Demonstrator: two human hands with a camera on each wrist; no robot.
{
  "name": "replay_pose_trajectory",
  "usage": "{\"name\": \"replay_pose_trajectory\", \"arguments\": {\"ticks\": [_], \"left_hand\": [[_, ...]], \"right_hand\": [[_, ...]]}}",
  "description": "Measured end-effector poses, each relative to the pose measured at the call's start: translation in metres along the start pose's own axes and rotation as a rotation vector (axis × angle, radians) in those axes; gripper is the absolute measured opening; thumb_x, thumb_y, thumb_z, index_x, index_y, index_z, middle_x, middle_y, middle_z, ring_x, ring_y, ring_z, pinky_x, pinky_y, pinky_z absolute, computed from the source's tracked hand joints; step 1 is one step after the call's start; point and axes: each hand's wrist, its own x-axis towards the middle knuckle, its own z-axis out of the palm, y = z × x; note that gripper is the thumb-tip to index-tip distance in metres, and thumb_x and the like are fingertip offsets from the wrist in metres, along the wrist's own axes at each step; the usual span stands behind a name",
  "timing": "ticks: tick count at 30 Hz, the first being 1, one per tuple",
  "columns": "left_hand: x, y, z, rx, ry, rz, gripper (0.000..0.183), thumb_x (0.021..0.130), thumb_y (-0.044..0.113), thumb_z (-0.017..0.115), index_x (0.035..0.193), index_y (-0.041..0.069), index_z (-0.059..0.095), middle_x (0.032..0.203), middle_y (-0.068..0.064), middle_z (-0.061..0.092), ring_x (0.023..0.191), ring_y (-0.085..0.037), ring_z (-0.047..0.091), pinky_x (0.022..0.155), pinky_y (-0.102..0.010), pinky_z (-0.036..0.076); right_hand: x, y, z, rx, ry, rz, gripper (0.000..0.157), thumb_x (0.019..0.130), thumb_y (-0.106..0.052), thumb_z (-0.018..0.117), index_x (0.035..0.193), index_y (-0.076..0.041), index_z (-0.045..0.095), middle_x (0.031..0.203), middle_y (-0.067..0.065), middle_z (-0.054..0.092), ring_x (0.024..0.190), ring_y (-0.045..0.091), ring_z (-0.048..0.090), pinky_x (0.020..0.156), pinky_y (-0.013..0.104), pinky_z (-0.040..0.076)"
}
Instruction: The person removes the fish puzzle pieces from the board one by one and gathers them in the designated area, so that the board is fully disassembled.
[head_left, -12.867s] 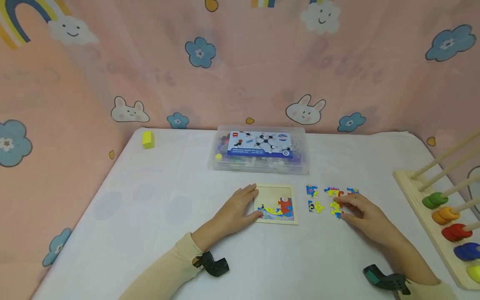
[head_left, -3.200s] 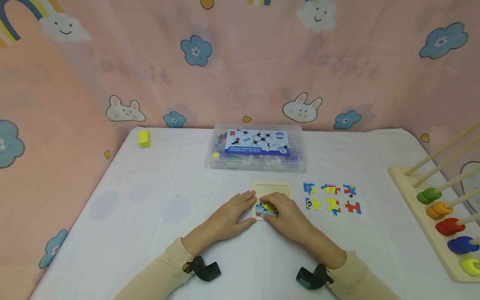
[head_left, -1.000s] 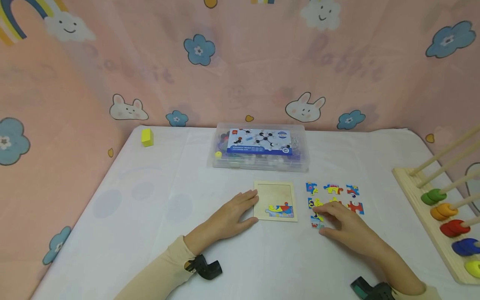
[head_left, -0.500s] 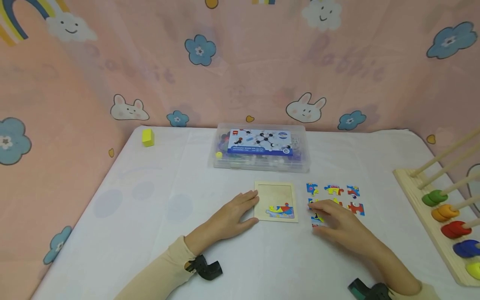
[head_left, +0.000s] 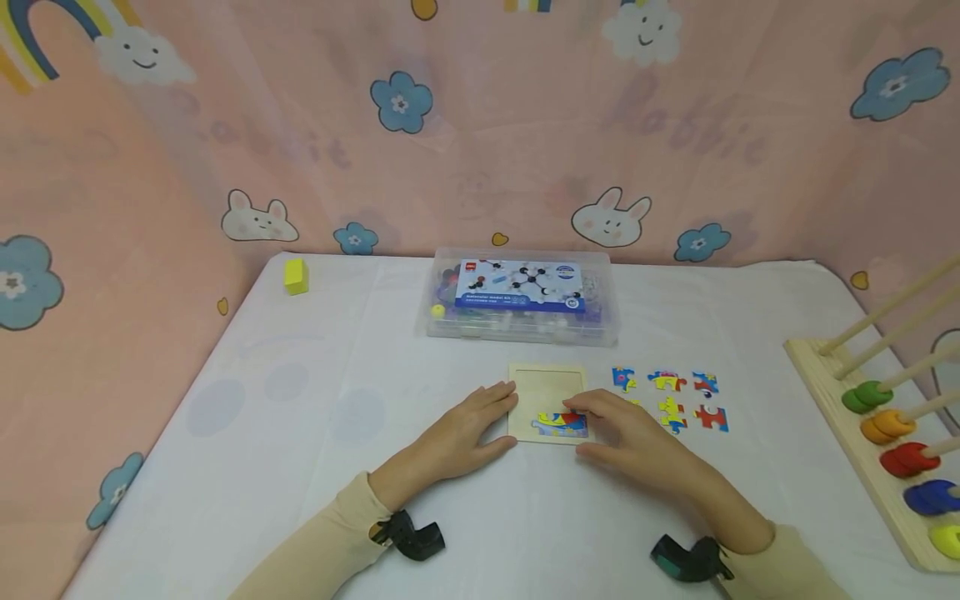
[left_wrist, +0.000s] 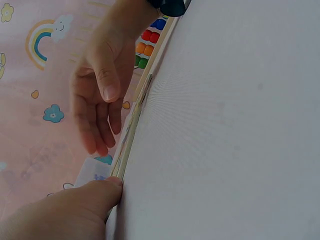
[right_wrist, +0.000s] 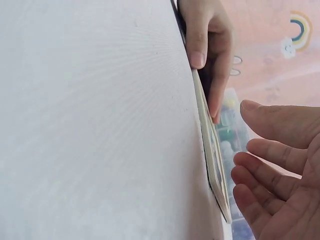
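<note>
A shallow wooden puzzle tray (head_left: 547, 383) lies in front of me, with joined picture pieces (head_left: 558, 423) along its lower right part. My left hand (head_left: 457, 433) rests at the tray's left edge, fingers extended; its thumb touches the edge in the left wrist view. Over the tray's right edge hovers my right hand (head_left: 637, 437), thumb and fingers spread apart. In the right wrist view this right hand (right_wrist: 280, 165) holds nothing. Loose jigsaw pieces (head_left: 667, 381) lie in rows right of the tray, some hidden behind the right hand.
A clear plastic case (head_left: 517, 329) with a molecular model kit label stands behind the tray. At the right is a wooden bead rack (head_left: 855, 450) with coloured rings and upright pegs. A yellow block (head_left: 296, 277) sits at the back left corner.
Several pieces, including a red one, have moved from the tray to the loose rows. The right hand has just let go of a crab piece there and come back left over the tray.
</note>
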Motion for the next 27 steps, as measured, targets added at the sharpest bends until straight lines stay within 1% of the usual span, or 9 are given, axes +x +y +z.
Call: {"name": "replay_pose_trajectory", "arguments": {"ticks": [5, 9, 13, 16, 19, 27], "left_hand": [[0.000, 0.000, 0.000, -0.004, -0.001, 0.001, 0.060, 0.094, 0.036, 0.059, 0.142, 0.004, 0.043, 0.153, -0.006, 0.034, 0.142, -0.019, 0.030, 0.118, -0.036, 0.025], [0.001, 0.000, 0.000, -0.011, -0.003, 0.001, 0.060, 0.094, 0.036, 0.059, 0.142, 0.003, 0.043, 0.153, -0.007, 0.034, 0.142, -0.019, 0.030, 0.118, -0.036, 0.025], [0.001, 0.000, 0.001, -0.007, -0.002, 0.001, 0.060, 0.094, 0.036, 0.058, 0.142, 0.004, 0.043, 0.153, -0.006, 0.033, 0.142, -0.019, 0.030, 0.118, -0.036, 0.025], [0.000, 0.000, 0.001, -0.008, 0.000, 0.005, 0.060, 0.094, 0.036, 0.058, 0.142, 0.004, 0.043, 0.153, -0.006, 0.033, 0.142, -0.019, 0.030, 0.118, -0.037, 0.025], [0.000, -0.001, 0.001, -0.007, 0.001, 0.006, 0.060, 0.094, 0.036, 0.058, 0.142, 0.004, 0.043, 0.153, -0.006, 0.033, 0.142, -0.019, 0.030, 0.118, -0.037, 0.025], [0.001, -0.001, 0.000, -0.011, -0.002, 0.003, 0.060, 0.094, 0.036, 0.058, 0.142, 0.003, 0.043, 0.153, -0.007, 0.033, 0.142, -0.020, 0.030, 0.118, -0.037, 0.025]], "right_hand": [[0.014, -0.006, 0.007, 0.026, -0.031, -0.036, 0.050, 0.084, -0.024, 0.073, 0.128, -0.008, 0.056, 0.124, 0.001, 0.059, 0.116, 0.019, 0.054, 0.101, 0.047, 0.045], [0.021, -0.010, 0.012, 0.020, -0.046, -0.035, 0.046, 0.084, -0.023, 0.072, 0.126, -0.008, 0.059, 0.126, 0.004, 0.058, 0.117, 0.023, 0.054, 0.101, 0.048, 0.046], [0.025, -0.011, 0.017, -0.012, -0.050, -0.013, 0.042, 0.084, -0.021, 0.072, 0.122, -0.009, 0.061, 0.125, 0.006, 0.057, 0.114, 0.023, 0.054, 0.100, 0.048, 0.047], [0.026, -0.011, 0.020, -0.028, -0.043, 0.001, 0.040, 0.083, -0.020, 0.073, 0.120, -0.009, 0.062, 0.123, 0.005, 0.055, 0.114, 0.023, 0.053, 0.100, 0.047, 0.047], [0.026, -0.010, 0.023, -0.034, -0.027, -0.004, 0.037, 0.083, -0.017, 0.073, 0.118, -0.009, 0.063, 0.121, 0.005, 0.055, 0.113, 0.023, 0.053, 0.100, 0.048, 0.047], [0.025, -0.009, 0.027, -0.013, 0.019, -0.009, 0.030, 0.083, -0.013, 0.073, 0.111, -0.013, 0.064, 0.115, 0.003, 0.055, 0.107, 0.020, 0.054, 0.097, 0.045, 0.049]]}}
